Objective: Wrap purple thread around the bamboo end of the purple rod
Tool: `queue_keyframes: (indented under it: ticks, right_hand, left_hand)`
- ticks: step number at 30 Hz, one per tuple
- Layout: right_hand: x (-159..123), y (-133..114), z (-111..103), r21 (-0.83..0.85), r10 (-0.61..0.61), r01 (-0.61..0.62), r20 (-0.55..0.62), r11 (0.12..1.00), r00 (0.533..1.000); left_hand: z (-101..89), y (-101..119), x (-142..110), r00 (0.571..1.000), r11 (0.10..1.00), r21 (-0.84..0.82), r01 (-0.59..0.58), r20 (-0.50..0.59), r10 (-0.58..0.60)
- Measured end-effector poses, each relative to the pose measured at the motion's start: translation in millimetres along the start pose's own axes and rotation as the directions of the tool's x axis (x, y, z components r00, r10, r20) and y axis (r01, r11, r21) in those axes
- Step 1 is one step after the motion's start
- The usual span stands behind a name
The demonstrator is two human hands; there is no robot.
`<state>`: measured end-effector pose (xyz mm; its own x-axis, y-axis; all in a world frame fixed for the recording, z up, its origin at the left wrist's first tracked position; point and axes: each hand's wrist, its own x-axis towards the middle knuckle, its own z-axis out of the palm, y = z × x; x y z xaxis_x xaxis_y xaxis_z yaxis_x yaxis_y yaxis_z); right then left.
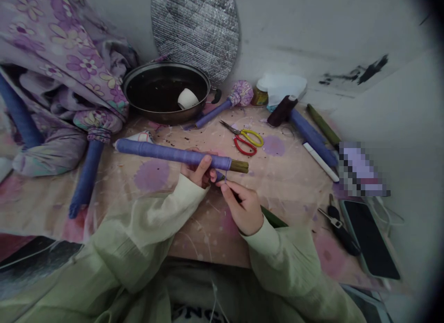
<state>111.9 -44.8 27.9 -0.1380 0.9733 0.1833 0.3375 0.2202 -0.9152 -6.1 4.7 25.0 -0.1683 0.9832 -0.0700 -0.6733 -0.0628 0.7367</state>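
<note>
My left hand [198,171] is closed around a long stick wrapped in purple-blue thread [156,152], held level above the table. The stick's right end [240,166] is bare and olive green. Just below that end, my right hand [244,206] pinches a thin purple thread [226,176] that runs down from the edge of the wrapping. A dark, partly hidden piece [219,176] shows between the two hands. Under my right wrist lies a dark green stick [274,217], mostly covered by the sleeve.
Scissors with red and yellow handles [247,140] lie beyond my hands. A black pan [166,112] holding a white cup [187,99] stands behind. Dark thread spool [281,111], wrapped sticks, keys [336,221] and phone [371,239] are rightward; floral cloth bundles [69,59] crowd the left.
</note>
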Motion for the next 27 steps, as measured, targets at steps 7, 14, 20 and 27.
queue_keyframes:
  ticks: [7,14,20,27]
  right_hand:
    - [0,-4,-6,-0.166,-0.143,0.138,-0.015,0.976,0.990]
    - [0,-2,-3,-0.201,-0.175,0.179,0.038,0.963,0.984]
    - [3,-5,-9,-0.233,-0.223,0.216,-0.004,0.948,0.975]
    - [5,-7,-18,-0.353,-0.259,0.228,-0.043,0.907,0.965]
  left_hand:
    - [-10.0,-9,4,0.991,0.993,0.093,-0.077,0.114,0.066]
    - [-6.0,-5,-1,0.996,0.993,0.115,0.005,0.087,-0.015]
    - [-3.8,-4,-3,0.995,0.986,0.162,-0.031,0.103,0.015]
    - [-3.7,-3,-5,0.995,0.961,0.276,-0.032,0.103,0.003]
